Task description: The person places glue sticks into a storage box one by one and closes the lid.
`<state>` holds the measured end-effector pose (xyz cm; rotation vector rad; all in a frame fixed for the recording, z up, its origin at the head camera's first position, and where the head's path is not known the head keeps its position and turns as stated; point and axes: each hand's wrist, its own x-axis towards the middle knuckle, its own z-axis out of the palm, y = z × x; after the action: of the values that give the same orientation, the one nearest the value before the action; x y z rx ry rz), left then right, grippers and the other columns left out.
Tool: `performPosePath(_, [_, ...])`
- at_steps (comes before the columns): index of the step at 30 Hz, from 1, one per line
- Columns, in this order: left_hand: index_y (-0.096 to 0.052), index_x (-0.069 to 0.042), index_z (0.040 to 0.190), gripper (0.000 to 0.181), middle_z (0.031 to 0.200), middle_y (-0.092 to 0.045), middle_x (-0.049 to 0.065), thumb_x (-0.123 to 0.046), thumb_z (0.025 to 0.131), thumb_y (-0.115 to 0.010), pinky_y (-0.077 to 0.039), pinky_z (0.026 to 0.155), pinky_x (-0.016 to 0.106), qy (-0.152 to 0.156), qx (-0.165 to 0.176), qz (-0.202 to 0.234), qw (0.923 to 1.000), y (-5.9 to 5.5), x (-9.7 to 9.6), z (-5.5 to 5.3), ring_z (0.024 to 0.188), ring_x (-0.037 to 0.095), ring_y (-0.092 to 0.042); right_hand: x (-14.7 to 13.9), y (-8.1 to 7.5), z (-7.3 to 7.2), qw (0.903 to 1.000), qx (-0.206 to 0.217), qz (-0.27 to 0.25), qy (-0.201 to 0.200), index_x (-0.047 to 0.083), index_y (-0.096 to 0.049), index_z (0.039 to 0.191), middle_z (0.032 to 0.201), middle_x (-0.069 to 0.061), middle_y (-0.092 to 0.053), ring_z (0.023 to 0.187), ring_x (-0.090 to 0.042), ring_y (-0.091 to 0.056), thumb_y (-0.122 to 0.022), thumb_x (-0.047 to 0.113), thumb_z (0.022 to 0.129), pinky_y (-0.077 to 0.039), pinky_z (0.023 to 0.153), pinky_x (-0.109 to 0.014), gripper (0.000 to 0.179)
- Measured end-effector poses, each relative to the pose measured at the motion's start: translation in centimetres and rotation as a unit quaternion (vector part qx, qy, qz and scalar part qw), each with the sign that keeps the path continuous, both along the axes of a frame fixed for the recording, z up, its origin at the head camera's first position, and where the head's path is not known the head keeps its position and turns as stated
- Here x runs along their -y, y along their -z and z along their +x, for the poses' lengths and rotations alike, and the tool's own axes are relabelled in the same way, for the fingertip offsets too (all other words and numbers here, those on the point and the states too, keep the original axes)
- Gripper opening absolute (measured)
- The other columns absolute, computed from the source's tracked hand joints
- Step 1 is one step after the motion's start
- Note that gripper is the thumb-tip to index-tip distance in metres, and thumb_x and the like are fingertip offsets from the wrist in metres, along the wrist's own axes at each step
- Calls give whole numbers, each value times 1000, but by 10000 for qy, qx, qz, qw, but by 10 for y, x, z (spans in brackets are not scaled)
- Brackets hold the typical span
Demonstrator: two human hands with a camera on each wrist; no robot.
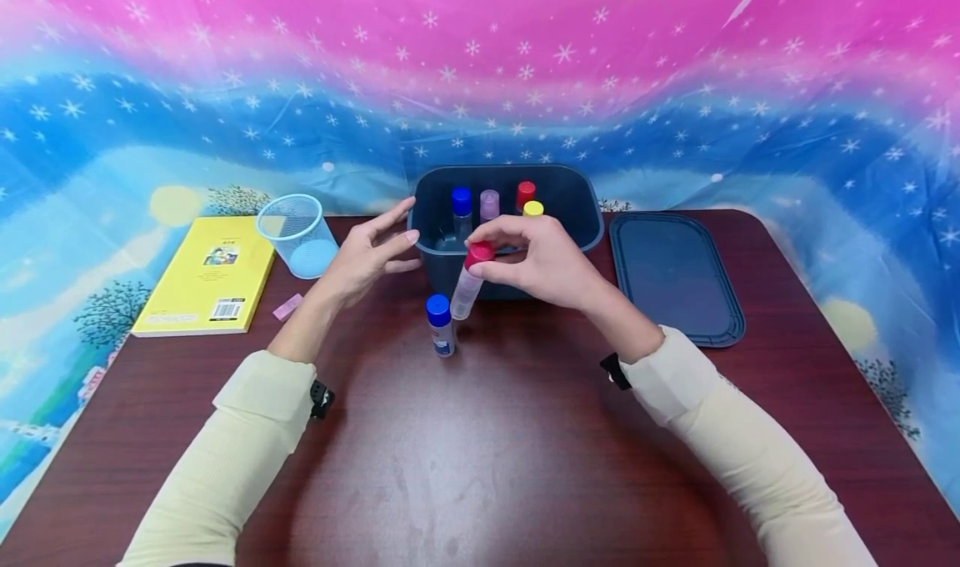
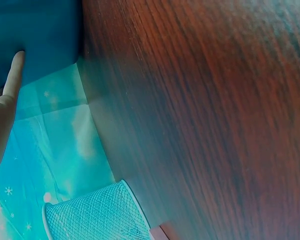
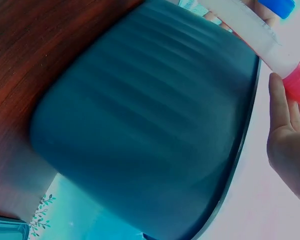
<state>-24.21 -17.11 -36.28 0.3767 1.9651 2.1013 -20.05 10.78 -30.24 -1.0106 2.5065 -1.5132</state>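
Note:
My right hand (image 1: pixel 551 263) pinches the red cap of a slim translucent bottle (image 1: pixel 465 293) and holds it tilted, in front of the dark plastic bin (image 1: pixel 438 273). In the right wrist view, thumb and fingers grip the red cap of that bottle (image 3: pixel 252 37). Beside the bin's left wall is my left hand (image 1: pixel 360 258), fingers extended; one fingertip touches the wall in the left wrist view. A blue-capped bottle (image 1: pixel 441 325) stands on the table before the bin. Inside the bin are a blue-capped bottle (image 1: pixel 461 204), a purple-topped one (image 1: pixel 489 204), and red (image 1: pixel 526 192) and yellow (image 1: pixel 533 208) caps.
To the left are a yellow book (image 1: pixel 206 279), a light blue mesh cup (image 1: pixel 300 246) and a small pink block (image 1: pixel 287 307). A dark lid (image 1: pixel 675 279) lies right of the bin. Patterned cloth (image 1: pixel 480 67) hangs behind the table (image 1: pixel 480 450).

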Motion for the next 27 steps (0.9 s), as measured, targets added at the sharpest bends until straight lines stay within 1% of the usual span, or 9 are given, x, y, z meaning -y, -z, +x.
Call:
performPosePath(6, [-31,-14,161,62,163,-26,14,-14,104,-57,-46,100,59,16,-13,39,10000,0,0,0,143,37,-40,-1,-3,-2,9994,151,-294,116,3,-70,113,106,-7,-70,98,-19,-69,-82,7,86,-61,85,-34,29])
performPosePath(14, [-31,-15,161,63,165,-24,13,-15,104,-57,-46,101,58,11,4,-67,10000,-1,0,1,144,35,-38,0,-5,-4,9965,225,-788,166,-1,-68,108,105,-10,-69,94,-22,-69,-80,3,86,-61,83,-35,25])
performPosePath(20, [-31,-14,161,62,165,-22,13,-14,104,-57,-47,100,57,-1,1,-49,10000,0,0,1,146,36,-35,0,-7,-5,9930,133,-1153,225,-3,-67,108,105,-12,-69,93,-24,-69,-79,1,86,-62,81,-35,24])
performPosePath(27, [-32,-16,160,62,165,-22,14,-17,104,-58,-51,99,51,-46,-41,-175,9998,0,0,0,146,34,-34,0,-13,-6,9860,-3,-1633,342,-3,-68,108,113,-12,-68,98,-26,-68,-78,0,87,-61,83,-35,24])
